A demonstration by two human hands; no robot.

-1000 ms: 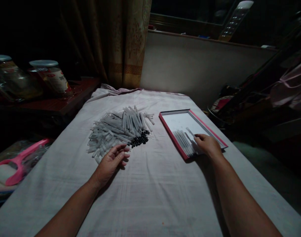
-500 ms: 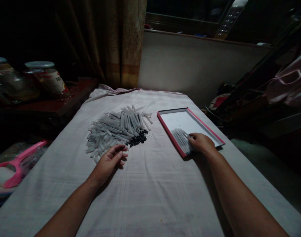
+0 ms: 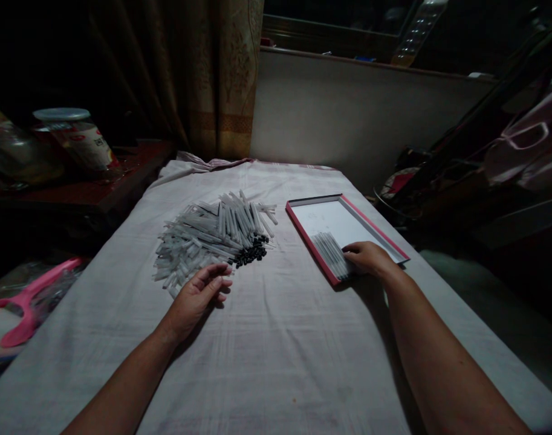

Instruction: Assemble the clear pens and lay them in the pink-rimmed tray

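My left hand (image 3: 205, 287) hovers at the near edge of a pile, its fingers loosely curled and apart with nothing in them. That pile holds slim translucent plastic tubes (image 3: 198, 229), shaped like pen barrels, and small black caps or plugs (image 3: 253, 252) on its right side. To the right lies a shallow box lid (image 3: 303, 234) with red sides and a white inside. A row of the same tubes (image 3: 329, 251) lies side by side in its near left corner. My right hand (image 3: 369, 258) reaches into the lid, fingertips bent down against the row's right side; what they pinch, if anything, is hidden.
A pale checked cloth (image 3: 276, 350) covers the table. Left of it stand jars (image 3: 83, 142) on a dark red cabinet, and a pink-handled object (image 3: 28, 305) lies lower down. A curtain (image 3: 234, 78) and a wall (image 3: 339, 109) rise behind.
My right fingers have lowered, and the tube that showed at their tips now seems to lie with the row. The left hand keeps its pose; the view has shifted slightly.
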